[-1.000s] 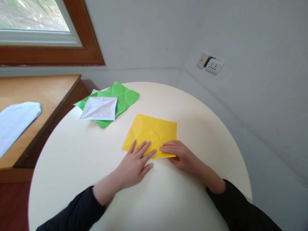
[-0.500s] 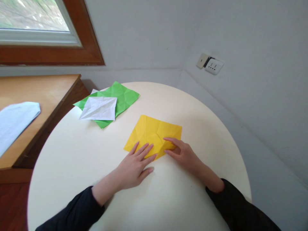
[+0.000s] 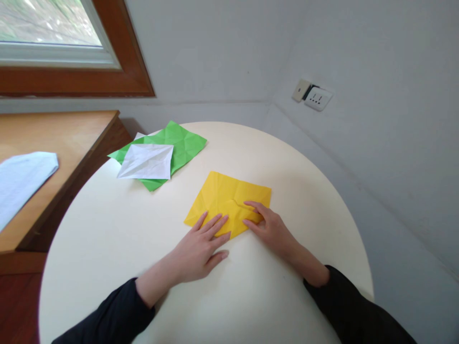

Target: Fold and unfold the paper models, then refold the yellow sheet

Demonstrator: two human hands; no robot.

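A creased sheet of yellow paper (image 3: pixel 225 193) lies at the middle of the table, its near right part slightly raised in a ridge. My left hand (image 3: pixel 197 253) rests flat with spread fingers on the paper's near left edge, the thumb on the tabletop. At the near right side, my right hand (image 3: pixel 270 227) touches the sheet with curved fingers. Its thumb and forefinger are apart, with yellow paper showing between them. The other fingers of that hand are partly hidden.
On the round white table (image 3: pixel 118 229), a creased green sheet (image 3: pixel 184 143) lies at the far left under a white sheet (image 3: pixel 147 162). A wooden desk (image 3: pixel 79 126) with a pale folded item (image 3: pixel 28 174) stands left. A wall socket (image 3: pixel 318 98) is at the right.
My right thumb has shifted slightly inward and forward over the paper, and the raised flap near it looks flatter. My left hand stays almost where it was.
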